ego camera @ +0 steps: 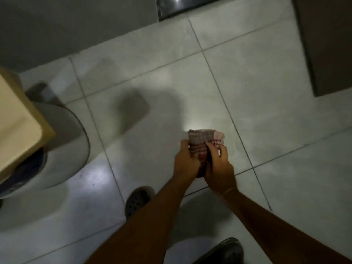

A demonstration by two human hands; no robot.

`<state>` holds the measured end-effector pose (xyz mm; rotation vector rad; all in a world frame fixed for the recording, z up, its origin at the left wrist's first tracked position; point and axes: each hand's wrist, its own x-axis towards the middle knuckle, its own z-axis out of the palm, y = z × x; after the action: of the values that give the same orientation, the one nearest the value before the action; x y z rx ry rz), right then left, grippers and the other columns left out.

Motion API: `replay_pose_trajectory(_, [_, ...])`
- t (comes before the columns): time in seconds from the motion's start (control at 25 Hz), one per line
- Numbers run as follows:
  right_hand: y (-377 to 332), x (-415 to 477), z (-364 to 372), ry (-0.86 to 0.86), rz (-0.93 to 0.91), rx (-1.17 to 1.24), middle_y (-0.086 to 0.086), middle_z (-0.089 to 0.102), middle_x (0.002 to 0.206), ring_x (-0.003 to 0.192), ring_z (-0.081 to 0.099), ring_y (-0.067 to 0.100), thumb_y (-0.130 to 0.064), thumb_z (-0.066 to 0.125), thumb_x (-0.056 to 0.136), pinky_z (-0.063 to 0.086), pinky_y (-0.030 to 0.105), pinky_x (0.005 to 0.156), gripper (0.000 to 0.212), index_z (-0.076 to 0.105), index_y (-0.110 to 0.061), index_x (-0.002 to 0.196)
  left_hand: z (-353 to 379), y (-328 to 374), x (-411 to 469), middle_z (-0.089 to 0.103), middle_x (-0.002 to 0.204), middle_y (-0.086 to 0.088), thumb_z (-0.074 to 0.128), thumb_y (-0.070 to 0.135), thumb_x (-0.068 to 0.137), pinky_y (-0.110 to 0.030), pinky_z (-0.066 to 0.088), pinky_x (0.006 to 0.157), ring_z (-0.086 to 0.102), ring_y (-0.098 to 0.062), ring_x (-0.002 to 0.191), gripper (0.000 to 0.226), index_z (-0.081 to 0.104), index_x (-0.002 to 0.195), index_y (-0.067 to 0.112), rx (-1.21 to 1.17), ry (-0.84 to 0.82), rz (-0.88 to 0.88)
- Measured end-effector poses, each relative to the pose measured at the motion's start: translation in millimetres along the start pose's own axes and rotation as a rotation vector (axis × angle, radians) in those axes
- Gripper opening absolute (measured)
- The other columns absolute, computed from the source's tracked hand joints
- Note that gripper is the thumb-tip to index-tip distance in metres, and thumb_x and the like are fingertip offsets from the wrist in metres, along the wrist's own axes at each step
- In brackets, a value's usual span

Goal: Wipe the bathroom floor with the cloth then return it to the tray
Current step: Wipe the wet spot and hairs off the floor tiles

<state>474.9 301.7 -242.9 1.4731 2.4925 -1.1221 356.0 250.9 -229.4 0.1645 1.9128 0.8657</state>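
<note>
A small red-and-white checked cloth (202, 143) is bunched between both my hands, held above the pale tiled bathroom floor (190, 82) near the middle of the view. My left hand (185, 161) grips its left side with curled fingers. My right hand (219, 164) pinches its right side, thumb and fingers closed on the fabric. The cloth's lower part is hidden between my palms. No tray that I can recognise is in view.
A cream-coloured box-like object (17, 122) juts in at the left, above a grey rounded base (62, 145). A dark doorway strip (182, 6) lies at the top and a brown panel (327, 44) at the right. My two dark shoes (138, 201) stand on the tiles below.
</note>
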Motion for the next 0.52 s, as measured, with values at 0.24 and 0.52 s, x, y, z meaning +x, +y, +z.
replay_pose_trajectory(0.24, [123.0,-44.7,94.1,-0.104,0.136,-0.228,0.021,0.031,0.17,0.146,0.046,0.046,-0.021,0.066,0.095,0.051,0.063,0.111,0.071,0.042,-0.015,0.162,52.0,-150.5,19.1,0.06,0.134,-0.011,0.054,0.009,0.092,-0.048,0.052,0.102,0.057,-0.032,0.125,0.047,0.05,0.137,0.018,0.405,-0.004,0.013])
replay_pose_trajectory(0.52, [127.1,-17.1,159.5,-0.102,-0.183,-0.479,0.018,0.02,0.178,0.165,0.02,0.038,-0.059,0.043,0.102,0.016,0.065,0.131,0.085,0.024,-0.01,0.169,21.1,-239.0,21.3,0.001,0.175,-0.005,0.029,0.05,0.105,-0.047,0.009,0.131,0.0,-0.023,0.162,0.072,0.01,0.165,0.016,0.913,-0.049,0.298])
